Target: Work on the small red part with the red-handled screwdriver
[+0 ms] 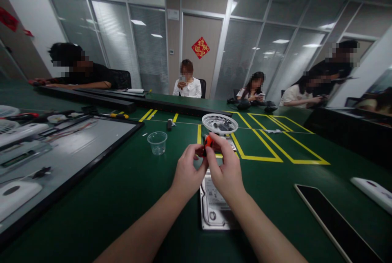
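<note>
Both hands meet in front of me above the table, fingers closed round a small orange-and-black object. My left hand pinches it from the left, and my right hand grips it from the right. Fingers cover much of it, so its kind is not clear. Below the hands a silver hard drive lies flat on the green table, partly hidden by my right forearm. Just beyond the hands stands a white slotted basket with small dark parts in it. A silver, label-bearing item shows partly behind my right hand.
A clear plastic cup stands left of the hands. At left, a large panel carries boards, cables and white casings. A phone-like dark slab and a white device lie at right. Long black bars cross the far side; several people sit beyond.
</note>
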A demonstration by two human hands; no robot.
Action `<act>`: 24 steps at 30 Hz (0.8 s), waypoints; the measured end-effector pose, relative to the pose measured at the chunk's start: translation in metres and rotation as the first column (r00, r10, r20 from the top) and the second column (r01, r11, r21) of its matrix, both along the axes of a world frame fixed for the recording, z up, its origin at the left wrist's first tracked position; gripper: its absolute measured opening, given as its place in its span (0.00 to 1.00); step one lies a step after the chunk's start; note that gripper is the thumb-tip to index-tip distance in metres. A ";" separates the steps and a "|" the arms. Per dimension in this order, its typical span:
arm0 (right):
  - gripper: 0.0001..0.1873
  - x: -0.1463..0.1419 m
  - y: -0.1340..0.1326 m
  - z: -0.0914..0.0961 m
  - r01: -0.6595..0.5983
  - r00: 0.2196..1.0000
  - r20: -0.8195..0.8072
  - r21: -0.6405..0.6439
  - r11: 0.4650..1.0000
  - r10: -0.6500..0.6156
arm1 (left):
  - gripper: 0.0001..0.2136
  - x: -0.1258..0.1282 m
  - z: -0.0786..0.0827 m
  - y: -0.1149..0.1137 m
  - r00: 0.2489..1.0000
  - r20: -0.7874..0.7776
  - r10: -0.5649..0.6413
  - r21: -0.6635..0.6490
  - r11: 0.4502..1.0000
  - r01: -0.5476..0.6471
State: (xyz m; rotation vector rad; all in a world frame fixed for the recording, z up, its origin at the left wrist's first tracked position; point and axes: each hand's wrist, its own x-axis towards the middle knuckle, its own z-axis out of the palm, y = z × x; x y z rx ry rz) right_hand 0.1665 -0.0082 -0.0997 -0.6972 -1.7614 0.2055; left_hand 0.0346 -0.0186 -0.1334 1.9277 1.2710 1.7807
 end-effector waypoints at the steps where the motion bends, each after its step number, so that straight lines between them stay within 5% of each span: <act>1: 0.19 0.000 0.000 0.001 0.013 1.000 0.004 0.014 1.000 -0.013 | 0.08 0.000 -0.001 0.000 1.000 0.002 0.002 -0.002 1.000 -0.002; 7: 0.20 0.000 0.000 -0.001 0.008 1.000 -0.006 -0.010 1.000 -0.009 | 0.08 0.000 0.000 -0.001 0.998 -0.011 -0.062 -0.035 0.997 0.062; 15: 0.19 0.001 0.001 -0.002 0.025 1.000 -0.017 -0.014 1.000 -0.026 | 0.02 0.000 0.003 -0.001 1.000 -0.018 0.001 -0.017 1.000 -0.002; 24: 0.19 0.000 0.001 -0.002 -0.009 0.999 -0.035 -0.025 1.000 0.008 | 0.07 0.000 0.003 -0.001 1.000 -0.024 -0.017 -0.001 1.000 0.017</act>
